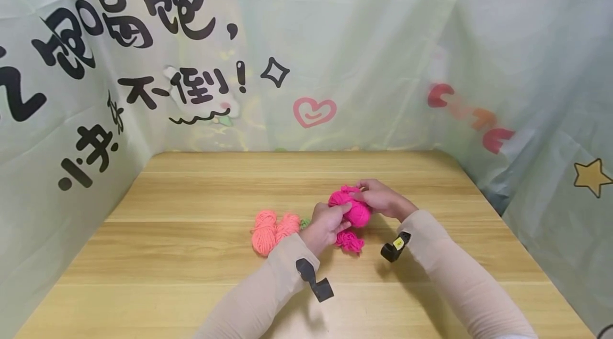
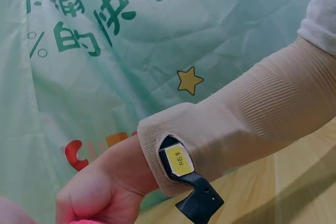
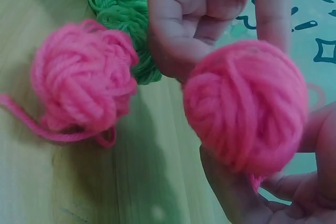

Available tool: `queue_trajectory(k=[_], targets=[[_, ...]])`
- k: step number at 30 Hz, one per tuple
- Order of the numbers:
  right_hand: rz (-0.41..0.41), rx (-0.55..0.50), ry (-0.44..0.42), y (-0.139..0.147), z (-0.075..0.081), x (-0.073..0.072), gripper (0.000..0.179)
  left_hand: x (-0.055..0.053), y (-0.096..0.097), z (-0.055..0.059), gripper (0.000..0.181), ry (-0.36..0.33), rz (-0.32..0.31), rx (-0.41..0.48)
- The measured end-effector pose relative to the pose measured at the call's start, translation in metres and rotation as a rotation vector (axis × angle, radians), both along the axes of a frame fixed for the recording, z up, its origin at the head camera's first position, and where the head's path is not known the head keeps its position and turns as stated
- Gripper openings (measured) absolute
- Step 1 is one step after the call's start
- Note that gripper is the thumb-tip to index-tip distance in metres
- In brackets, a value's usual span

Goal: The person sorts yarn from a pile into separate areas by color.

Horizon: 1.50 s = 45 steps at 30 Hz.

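Observation:
Both hands hold a bright pink ball of yarn (image 1: 358, 213) above the table. My left hand (image 1: 328, 225) grips it from the left, thumb on its near side. From the right and behind, my right hand (image 1: 383, 199) pinches it; in the right wrist view that hand (image 3: 294, 192) has its thumb under the ball (image 3: 247, 108). A short pink strand hangs below. A second, looser pink yarn bundle (image 3: 84, 80) lies on the table with a loose tail, just under the hands. In the left wrist view the yarn (image 2: 84, 222) barely shows at the bottom edge.
Two coral yarn skeins (image 1: 264, 232) lie side by side on the wooden table (image 1: 191, 275), left of the hands. Green yarn (image 3: 118, 17) sits between them and the loose pink bundle, partly hidden by my left hand. Printed cloth (image 1: 383, 62) walls the table's back and sides.

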State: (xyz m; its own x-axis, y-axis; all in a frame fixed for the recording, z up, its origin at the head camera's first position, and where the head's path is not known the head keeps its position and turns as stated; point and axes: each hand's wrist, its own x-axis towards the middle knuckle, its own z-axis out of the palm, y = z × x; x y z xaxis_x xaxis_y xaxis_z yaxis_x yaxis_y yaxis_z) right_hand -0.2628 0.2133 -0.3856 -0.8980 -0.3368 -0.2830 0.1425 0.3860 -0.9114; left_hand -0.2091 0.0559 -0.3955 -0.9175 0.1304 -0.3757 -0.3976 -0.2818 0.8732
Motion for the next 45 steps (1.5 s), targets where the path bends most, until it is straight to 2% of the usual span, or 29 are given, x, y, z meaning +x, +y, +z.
queue_trajectory(k=[3,11,18,32,45], targets=[[0.007,0.003,0.005,-0.001,0.001,0.001,0.027,0.001,0.000,0.001,0.033,-0.006,-0.009,-0.007],[-0.003,0.018,-0.002,0.000,0.000,-0.001,0.031,0.001,0.000,-0.002,0.035,-0.016,0.015,0.073],[-0.025,0.011,-0.013,0.006,-0.001,-0.004,0.031,0.000,-0.002,-0.002,0.036,-0.023,0.001,0.071],[0.005,-0.024,-0.008,0.018,0.007,-0.010,0.032,0.001,-0.005,-0.004,0.034,-0.046,-0.045,0.096],[0.000,-0.012,0.049,0.030,0.013,-0.015,0.028,0.001,-0.005,-0.004,0.037,-0.073,-0.045,0.114]])
